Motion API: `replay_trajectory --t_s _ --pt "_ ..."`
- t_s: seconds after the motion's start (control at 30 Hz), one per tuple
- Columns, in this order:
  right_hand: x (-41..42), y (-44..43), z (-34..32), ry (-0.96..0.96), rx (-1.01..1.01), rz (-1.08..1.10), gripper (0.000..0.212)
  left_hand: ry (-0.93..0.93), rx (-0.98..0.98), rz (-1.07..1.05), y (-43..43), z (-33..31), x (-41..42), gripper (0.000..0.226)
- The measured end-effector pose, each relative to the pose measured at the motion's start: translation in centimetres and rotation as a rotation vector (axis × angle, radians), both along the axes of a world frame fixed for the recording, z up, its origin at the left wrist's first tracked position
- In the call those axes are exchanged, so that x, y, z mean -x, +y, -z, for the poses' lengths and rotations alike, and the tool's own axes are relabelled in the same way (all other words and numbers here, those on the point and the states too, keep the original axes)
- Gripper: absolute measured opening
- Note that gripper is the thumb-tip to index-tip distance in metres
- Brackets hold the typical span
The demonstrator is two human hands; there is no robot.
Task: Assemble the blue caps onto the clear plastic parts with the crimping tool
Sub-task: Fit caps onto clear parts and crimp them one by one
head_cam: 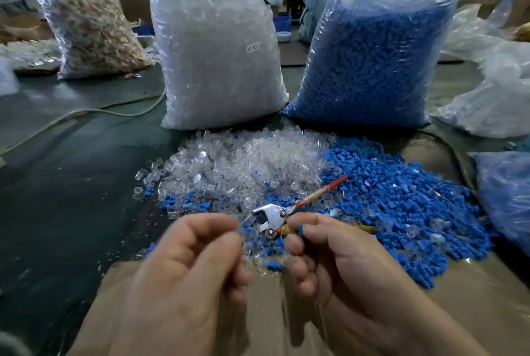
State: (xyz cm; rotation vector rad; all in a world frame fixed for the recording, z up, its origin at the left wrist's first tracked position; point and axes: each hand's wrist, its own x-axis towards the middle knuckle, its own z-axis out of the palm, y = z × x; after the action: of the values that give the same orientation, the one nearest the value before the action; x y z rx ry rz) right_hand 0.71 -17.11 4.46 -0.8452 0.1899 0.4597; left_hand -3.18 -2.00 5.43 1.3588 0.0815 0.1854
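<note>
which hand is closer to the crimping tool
Right. The right hand, pinching a blue cap, has its fingertips just beside the metal head of the crimping tool; the left hand sits farther off to the tool's left.

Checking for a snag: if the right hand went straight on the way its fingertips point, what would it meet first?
Probably the crimping tool, lying just beyond the blue cap that the right hand pinches, though depth is unclear.
</note>
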Motion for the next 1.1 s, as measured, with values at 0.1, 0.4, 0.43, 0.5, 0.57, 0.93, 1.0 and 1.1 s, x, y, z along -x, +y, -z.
replay_trajectory --t_s 0.1,0.4,0.43,0.5,0.57,0.93,1.0,1.1 --pt "-0.3 -0.3 0.1 -0.032 0.010 0.096 0.015 -0.115 -0.174 0.156 -4.6 -0.9 -1.2 0.017" --pt "-0.4 -1.5 2.0 -0.922 1.066 0.312 0.012 0.108 -0.251 -0.031 -1.6 2.9 -4.5 0.026" --pt "-0.3 -1.4 2.2 -1.041 1.148 0.336 0.012 0.108 -0.277 -0.005 -1.4 2.9 -4.4 0.031" --pt "-0.3 -1.2 2.2 -1.161 1.229 0.374 0.013 0.063 -0.375 0.007 -1.1 2.8 -4.4 0.037" --pt "-0.3 -1.2 1.8 -1.148 1.198 0.425 0.012 0.010 -0.465 -0.012 -0.6 2.4 -4.4 0.037" --pt "0.1 -0.8 1.6 -1.211 1.221 0.425 0.014 -0.034 -0.523 0.062 -0.2 2.2 -3.9 0.030" --pt "0.2 -0.7 1.4 -1.222 1.232 0.437 0.014 -0.030 -0.524 0.080 -0.2 2.3 -3.9 0.033" --pt "0.2 -0.9 1.4 -1.215 1.238 0.432 0.016 -0.008 -0.538 0.117 -0.1 2.5 -3.8 0.033"
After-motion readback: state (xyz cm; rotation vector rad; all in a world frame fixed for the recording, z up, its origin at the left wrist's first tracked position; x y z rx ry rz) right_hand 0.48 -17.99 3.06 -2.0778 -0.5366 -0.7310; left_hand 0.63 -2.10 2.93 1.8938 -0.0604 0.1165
